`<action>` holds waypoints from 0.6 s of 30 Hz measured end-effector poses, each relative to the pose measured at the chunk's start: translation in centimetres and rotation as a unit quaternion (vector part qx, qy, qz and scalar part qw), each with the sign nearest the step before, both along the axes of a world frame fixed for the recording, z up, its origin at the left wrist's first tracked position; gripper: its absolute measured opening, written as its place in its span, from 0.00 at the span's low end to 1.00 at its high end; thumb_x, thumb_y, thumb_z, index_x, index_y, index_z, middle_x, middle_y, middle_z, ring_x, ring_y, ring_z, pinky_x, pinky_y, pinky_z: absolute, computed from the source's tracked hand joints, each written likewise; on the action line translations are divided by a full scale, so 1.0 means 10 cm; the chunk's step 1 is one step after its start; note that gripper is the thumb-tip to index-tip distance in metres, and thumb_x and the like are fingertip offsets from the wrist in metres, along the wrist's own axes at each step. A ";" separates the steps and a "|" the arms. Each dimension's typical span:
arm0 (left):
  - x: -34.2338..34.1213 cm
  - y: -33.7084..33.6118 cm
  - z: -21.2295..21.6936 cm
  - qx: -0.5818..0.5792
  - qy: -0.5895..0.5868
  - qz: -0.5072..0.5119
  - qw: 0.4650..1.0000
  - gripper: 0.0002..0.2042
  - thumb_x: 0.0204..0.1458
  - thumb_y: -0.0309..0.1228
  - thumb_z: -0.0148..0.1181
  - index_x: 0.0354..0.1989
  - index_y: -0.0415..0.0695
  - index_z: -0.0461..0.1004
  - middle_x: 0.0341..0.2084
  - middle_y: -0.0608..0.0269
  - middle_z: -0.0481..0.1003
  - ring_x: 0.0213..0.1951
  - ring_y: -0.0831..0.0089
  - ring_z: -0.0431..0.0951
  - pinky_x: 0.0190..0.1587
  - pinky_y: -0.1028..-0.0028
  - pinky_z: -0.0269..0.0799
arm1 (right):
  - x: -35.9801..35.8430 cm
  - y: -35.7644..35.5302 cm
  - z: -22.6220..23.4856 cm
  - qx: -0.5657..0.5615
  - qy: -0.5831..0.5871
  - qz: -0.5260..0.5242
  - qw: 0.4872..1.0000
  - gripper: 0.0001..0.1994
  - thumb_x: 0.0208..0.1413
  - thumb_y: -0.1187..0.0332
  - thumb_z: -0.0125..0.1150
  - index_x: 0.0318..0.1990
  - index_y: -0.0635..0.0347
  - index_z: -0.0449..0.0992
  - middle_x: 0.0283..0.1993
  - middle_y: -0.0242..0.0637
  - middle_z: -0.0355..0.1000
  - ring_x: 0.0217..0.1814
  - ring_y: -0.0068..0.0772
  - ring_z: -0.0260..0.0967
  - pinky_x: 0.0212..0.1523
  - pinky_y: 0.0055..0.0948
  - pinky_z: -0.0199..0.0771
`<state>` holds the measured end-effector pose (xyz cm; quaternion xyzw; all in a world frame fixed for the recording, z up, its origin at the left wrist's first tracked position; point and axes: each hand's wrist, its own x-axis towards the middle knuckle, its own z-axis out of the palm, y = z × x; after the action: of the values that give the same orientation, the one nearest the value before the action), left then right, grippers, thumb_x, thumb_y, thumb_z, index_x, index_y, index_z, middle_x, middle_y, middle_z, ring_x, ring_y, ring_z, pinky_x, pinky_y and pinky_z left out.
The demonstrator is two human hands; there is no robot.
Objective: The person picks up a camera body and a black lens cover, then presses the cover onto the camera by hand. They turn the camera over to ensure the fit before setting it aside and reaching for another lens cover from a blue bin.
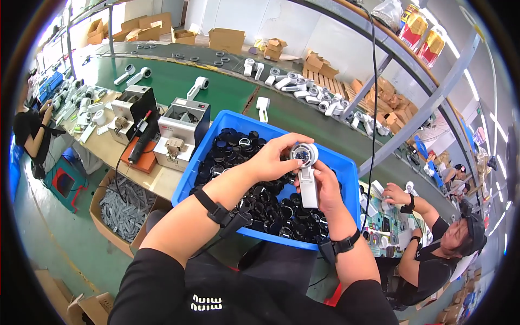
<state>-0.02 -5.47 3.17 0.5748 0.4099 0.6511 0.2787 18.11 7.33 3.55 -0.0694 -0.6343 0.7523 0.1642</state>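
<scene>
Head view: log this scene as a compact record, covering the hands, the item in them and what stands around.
Item in hand: white handheld fan, round head up, handle down
Left hand: fingers and thumb on the round head
Right hand: fingers around the handle side
Below the hands: blue bin of glossy black round discs
Left of bin: open carton of grey strips
Beyond bin: green conveyor carrying more white fans
Right: co-worker in dark cap, seated at a worktable
</scene>
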 end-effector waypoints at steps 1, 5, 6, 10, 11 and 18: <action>0.02 0.00 0.01 0.026 0.023 0.030 0.999 0.27 0.55 0.15 0.60 0.65 0.41 0.71 0.52 0.59 0.75 0.43 0.75 0.80 0.45 0.73 0.79 | 0.01 0.00 -0.01 -0.007 -0.001 0.003 1.000 0.23 0.66 0.63 0.46 0.64 0.68 0.69 0.51 0.45 0.77 0.43 0.36 0.80 0.43 0.34 0.84; 0.00 -0.01 -0.03 0.063 0.040 0.058 0.996 0.25 0.52 0.15 0.63 0.61 0.41 0.75 0.52 0.59 0.75 0.46 0.74 0.80 0.44 0.74 0.81 | -0.03 -0.03 0.00 0.002 -0.006 0.013 1.000 0.24 0.66 0.63 0.48 0.65 0.68 0.65 0.49 0.48 0.78 0.41 0.39 0.81 0.41 0.34 0.84; -0.03 0.00 -0.05 0.088 0.078 0.075 0.990 0.25 0.52 0.16 0.64 0.60 0.41 0.76 0.53 0.60 0.75 0.49 0.73 0.79 0.46 0.73 0.81 | -0.03 -0.05 -0.03 0.000 0.000 0.001 1.000 0.25 0.67 0.62 0.48 0.66 0.68 0.63 0.48 0.49 0.78 0.41 0.40 0.81 0.40 0.35 0.84; -0.02 0.05 -0.05 0.025 -0.057 0.028 0.998 0.24 0.51 0.18 0.67 0.59 0.39 0.75 0.48 0.61 0.80 0.47 0.74 0.82 0.52 0.71 0.80 | -0.07 0.24 -0.16 -0.108 -0.039 -0.020 0.993 0.21 0.75 0.58 0.44 0.58 0.68 0.72 0.47 0.47 0.79 0.43 0.38 0.80 0.45 0.38 0.82; -0.04 0.09 -0.05 0.042 -0.080 0.066 0.994 0.24 0.50 0.17 0.67 0.58 0.39 0.75 0.46 0.61 0.81 0.46 0.74 0.82 0.52 0.71 0.80 | -0.05 0.35 -0.20 -0.056 -0.063 -0.070 0.994 0.24 0.77 0.54 0.41 0.50 0.66 0.78 0.46 0.43 0.80 0.45 0.36 0.79 0.47 0.38 0.81; -0.27 0.08 -0.14 -0.006 -0.183 0.167 0.969 0.18 0.56 0.22 0.63 0.55 0.36 0.76 0.41 0.62 0.83 0.38 0.78 0.82 0.39 0.78 0.76 | 0.04 0.32 -0.14 0.531 -0.277 -0.029 0.800 0.13 0.49 0.67 0.72 0.43 0.61 0.86 0.29 0.45 0.80 0.33 0.43 0.79 0.40 0.38 0.78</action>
<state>-2.68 -4.65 1.81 0.3676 0.4462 0.7800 0.2397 18.50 10.49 2.12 -0.1952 -0.9507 0.2407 0.0141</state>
